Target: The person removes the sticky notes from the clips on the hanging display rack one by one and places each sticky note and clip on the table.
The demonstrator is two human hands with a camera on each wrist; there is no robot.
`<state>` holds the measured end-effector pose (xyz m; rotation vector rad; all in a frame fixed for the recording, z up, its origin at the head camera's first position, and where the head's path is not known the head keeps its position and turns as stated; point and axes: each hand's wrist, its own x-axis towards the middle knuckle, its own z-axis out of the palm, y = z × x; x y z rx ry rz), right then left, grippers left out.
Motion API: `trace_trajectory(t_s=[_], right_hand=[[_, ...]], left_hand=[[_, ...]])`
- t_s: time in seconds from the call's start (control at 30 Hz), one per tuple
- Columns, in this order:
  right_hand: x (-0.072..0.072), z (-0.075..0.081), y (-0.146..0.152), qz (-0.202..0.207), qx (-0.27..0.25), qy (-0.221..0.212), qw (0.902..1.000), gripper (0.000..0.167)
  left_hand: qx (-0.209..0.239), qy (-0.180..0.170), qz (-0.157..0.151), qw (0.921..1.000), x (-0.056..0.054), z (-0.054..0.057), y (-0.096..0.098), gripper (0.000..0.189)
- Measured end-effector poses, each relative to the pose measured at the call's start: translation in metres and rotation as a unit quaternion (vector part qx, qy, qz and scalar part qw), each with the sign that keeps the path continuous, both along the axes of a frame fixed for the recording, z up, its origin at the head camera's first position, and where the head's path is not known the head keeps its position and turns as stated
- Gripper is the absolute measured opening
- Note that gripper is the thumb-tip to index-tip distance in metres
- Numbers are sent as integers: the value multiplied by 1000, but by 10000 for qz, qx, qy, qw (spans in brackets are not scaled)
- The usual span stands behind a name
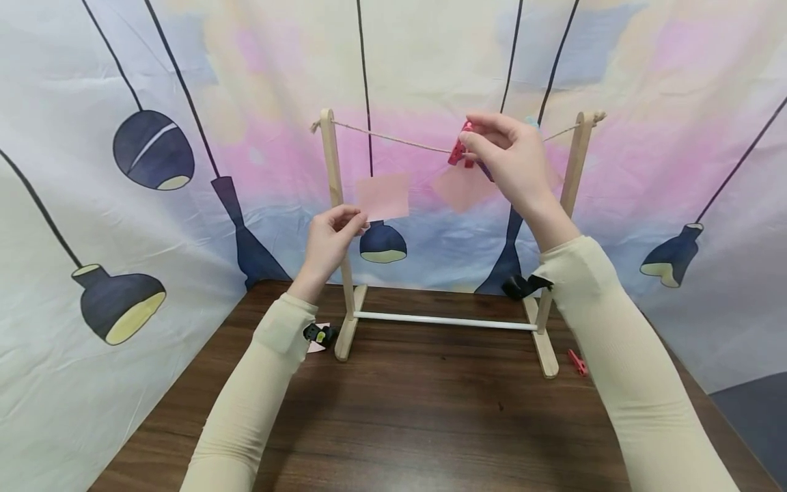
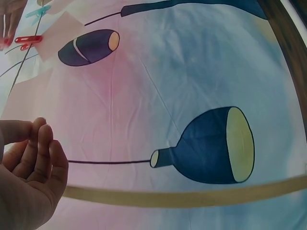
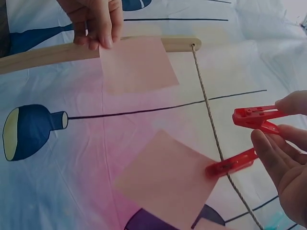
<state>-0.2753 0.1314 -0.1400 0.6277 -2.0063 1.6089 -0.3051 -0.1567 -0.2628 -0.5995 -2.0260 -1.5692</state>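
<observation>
My left hand (image 1: 332, 239) pinches a square pink paper (image 1: 384, 196) by its lower left corner, left of the rope's middle. In the right wrist view the sheet (image 3: 139, 67) hangs apart from the rope (image 3: 211, 120). My right hand (image 1: 516, 157) holds a red clothespin (image 3: 256, 118) between thumb and fingers, near the rope. Just beside those fingers, a second red clothespin (image 3: 232, 165) fastens another pink paper (image 3: 168, 177) to the rope by its corner. A teal clip (image 2: 38, 12) sits farther along the rope, mostly behind my right hand in the head view.
A wooden stand with a left post (image 1: 333, 157) and right post (image 1: 573, 171) carries the rope; a white bar (image 1: 445, 320) joins its feet. On the brown table (image 1: 430, 410) lie a red clothespin (image 1: 576, 362) at right and pale paper (image 1: 316, 347) at left, partly hidden.
</observation>
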Motion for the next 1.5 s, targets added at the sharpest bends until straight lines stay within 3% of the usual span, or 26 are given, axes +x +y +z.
trace_trajectory(t_s=[0.1,0.23,0.33,0.47,0.7,1.03,1.2,1.5], right_hand=[[3,-3,8,-145,78,-44,9999,38],[6,-9,22,-464,109,-20,9989,37],[7,-15,32,-628,-44,73,9980,35],[9,-22,46,-761,-183,235,9967,34],[17,-33,72,-1201,173,443,9916,37],[25,-51,110,-1645,585,225,9844,39],[32,-63,126,-1977,839,125,9766,39],[40,-92,154,-2575,1419,-94,9558,45]], left_hand=[[54,117,28,9999,2,-1,-6,24],[33,170,161,9997,22,9,-11,22],[29,176,306,9994,25,10,-20,23],[24,304,471,9984,12,0,-40,25],[-87,332,936,9950,20,0,-71,29],[345,21,1216,9920,29,-5,-114,24],[479,-46,1310,9902,34,-9,-131,23],[160,-220,1608,9866,45,-24,-158,19]])
